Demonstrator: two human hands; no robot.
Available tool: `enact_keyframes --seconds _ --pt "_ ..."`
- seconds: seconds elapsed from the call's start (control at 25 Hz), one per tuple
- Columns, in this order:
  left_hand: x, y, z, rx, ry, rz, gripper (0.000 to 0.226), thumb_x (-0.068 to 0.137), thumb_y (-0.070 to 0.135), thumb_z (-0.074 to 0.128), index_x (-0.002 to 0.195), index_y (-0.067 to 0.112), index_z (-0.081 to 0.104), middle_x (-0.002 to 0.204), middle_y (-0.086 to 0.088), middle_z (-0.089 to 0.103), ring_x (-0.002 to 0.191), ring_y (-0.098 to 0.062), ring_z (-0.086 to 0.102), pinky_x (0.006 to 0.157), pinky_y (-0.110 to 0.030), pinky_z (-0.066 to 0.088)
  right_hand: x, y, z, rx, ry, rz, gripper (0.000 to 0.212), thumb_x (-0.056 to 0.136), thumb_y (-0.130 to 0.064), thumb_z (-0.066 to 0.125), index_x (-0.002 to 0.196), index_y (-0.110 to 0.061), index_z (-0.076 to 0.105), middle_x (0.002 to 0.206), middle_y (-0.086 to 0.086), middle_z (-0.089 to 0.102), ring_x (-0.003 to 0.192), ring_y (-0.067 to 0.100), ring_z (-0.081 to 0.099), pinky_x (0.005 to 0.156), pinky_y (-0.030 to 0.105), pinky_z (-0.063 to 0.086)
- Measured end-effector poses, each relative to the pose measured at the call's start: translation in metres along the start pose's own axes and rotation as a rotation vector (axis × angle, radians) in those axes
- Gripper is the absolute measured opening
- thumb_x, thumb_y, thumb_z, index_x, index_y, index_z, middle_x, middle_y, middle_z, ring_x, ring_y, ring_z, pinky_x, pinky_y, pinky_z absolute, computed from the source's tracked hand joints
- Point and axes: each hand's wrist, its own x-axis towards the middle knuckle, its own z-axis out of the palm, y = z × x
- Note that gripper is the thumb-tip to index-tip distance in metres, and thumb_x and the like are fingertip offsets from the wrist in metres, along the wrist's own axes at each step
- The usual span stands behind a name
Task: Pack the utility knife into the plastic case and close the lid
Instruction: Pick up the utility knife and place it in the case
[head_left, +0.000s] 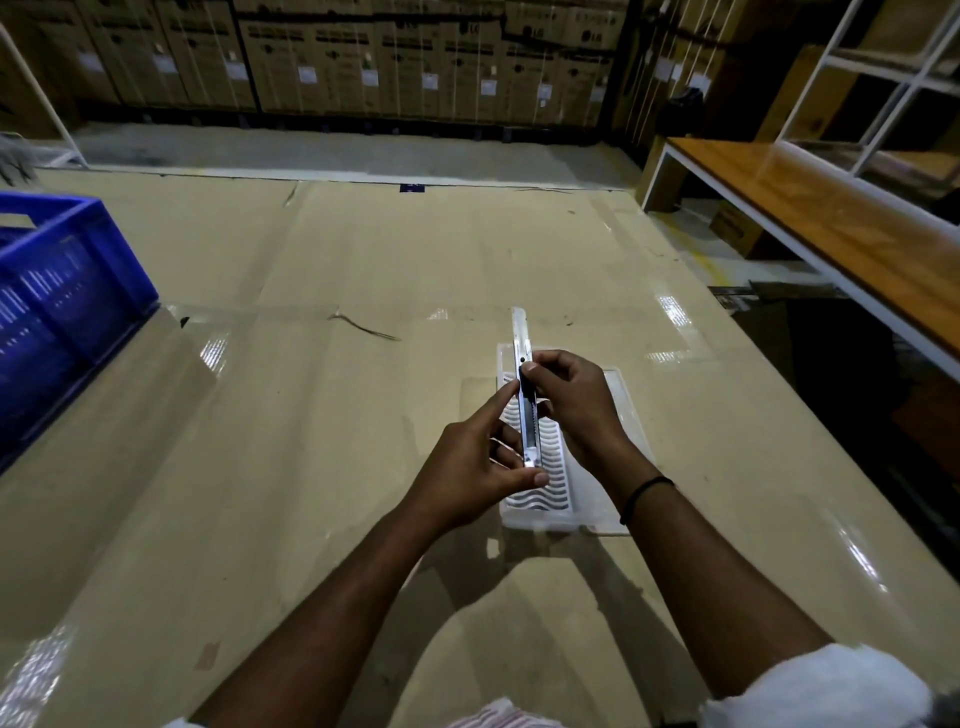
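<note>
A slim silver utility knife (521, 338) with a dark slider is held lengthwise above the case, its far tip pointing away from me. My left hand (470, 470) pinches its near end between thumb and fingers. My right hand (569, 402) grips the middle of the knife, thumb on the dark slider. Below them the clear plastic case (550, 493) lies open on the table, its white wavy-ribbed insert showing, its transparent lid (621, 415) flat to the right. Both hands hide much of the case.
The table is covered with beige cardboard (363, 415) under glossy film. A blue plastic crate (57, 312) stands at the left edge. A wooden bench with a white frame (831, 223) runs along the right. Stacked cartons (415, 62) line the back wall.
</note>
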Motion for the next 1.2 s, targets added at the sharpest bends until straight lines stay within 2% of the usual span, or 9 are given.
enact_keyframes --seconds 0.12,0.28,0.56,0.68,0.92,1.04,1.12,1.2 --pt "0.002 -0.001 0.0 -0.029 0.0 -0.004 0.11 0.072 0.022 0.094 0.16 0.042 0.031 0.092 0.002 0.073 0.076 -0.007 0.076 0.076 -0.022 0.062 -0.003 0.002 -0.002 -0.019 -0.019 -0.018 0.017 0.095 -0.013 0.064 0.111 -0.009 0.07 0.107 0.02 0.072 0.079 0.016 0.069 0.056 0.023 0.052" --pt "0.002 -0.002 0.0 -0.032 -0.003 -0.001 0.108 0.072 0.022 0.094 0.159 0.043 0.033 0.089 0.005 0.073 0.075 -0.005 0.076 0.073 -0.016 0.059 -0.009 0.004 -0.006 -0.011 -0.066 -0.039 0.027 0.094 -0.009 0.063 0.12 -0.014 0.069 0.111 0.022 0.068 0.081 0.017 0.07 0.057 0.026 0.054" --pt "0.002 -0.004 0.0 -0.053 -0.011 0.0 0.111 0.073 0.019 0.094 0.16 0.04 0.028 0.082 0.009 0.072 0.072 -0.005 0.074 0.073 -0.013 0.058 -0.019 0.005 -0.011 0.003 -0.153 -0.025 0.044 0.095 -0.002 0.063 0.136 -0.019 0.065 0.083 -0.001 0.063 0.074 0.016 0.069 0.055 0.026 0.053" --pt "0.002 -0.005 0.0 -0.045 -0.024 -0.02 0.112 0.073 0.021 0.094 0.162 0.037 0.028 0.086 0.007 0.073 0.074 -0.007 0.075 0.075 -0.015 0.059 -0.021 0.007 -0.014 0.001 -0.169 -0.012 0.051 0.095 0.002 0.062 0.14 -0.021 0.062 0.083 -0.001 0.061 0.072 0.016 0.067 0.056 0.025 0.053" --pt "0.006 -0.005 0.0 -0.05 -0.024 -0.017 0.112 0.072 0.021 0.094 0.162 0.036 0.028 0.086 0.004 0.074 0.079 -0.016 0.077 0.078 -0.021 0.061 -0.023 0.005 -0.016 -0.043 -0.197 -0.015 0.059 0.095 0.003 0.058 0.147 -0.026 0.054 0.093 0.009 0.058 0.076 0.015 0.068 0.063 0.025 0.055" --pt "0.007 -0.005 0.001 -0.076 -0.015 -0.008 0.111 0.072 0.02 0.094 0.161 0.036 0.03 0.086 -0.001 0.076 0.078 -0.019 0.077 0.081 -0.026 0.062 -0.023 0.005 -0.017 -0.057 -0.212 -0.018 0.062 0.096 0.002 0.055 0.15 -0.028 0.05 0.084 0.006 0.054 0.073 0.013 0.062 0.062 0.025 0.053" --pt "0.008 -0.005 0.001 -0.095 -0.002 -0.002 0.109 0.073 0.019 0.094 0.16 0.036 0.031 0.082 0.001 0.074 0.074 -0.015 0.076 0.081 -0.026 0.061 -0.024 0.009 -0.017 -0.067 -0.228 -0.021 0.063 0.096 -0.003 0.053 0.151 -0.033 0.047 0.073 0.001 0.052 0.07 0.014 0.057 0.062 0.03 0.049" --pt "0.01 -0.005 0.0 -0.121 0.008 -0.004 0.108 0.073 0.018 0.094 0.16 0.035 0.033 0.08 0.002 0.073 0.072 -0.012 0.073 0.083 -0.029 0.061 -0.027 0.012 -0.015 -0.086 -0.232 -0.027 0.066 0.092 -0.011 0.053 0.151 -0.038 0.044 0.076 0.008 0.048 0.072 0.022 0.052 0.063 0.037 0.045"
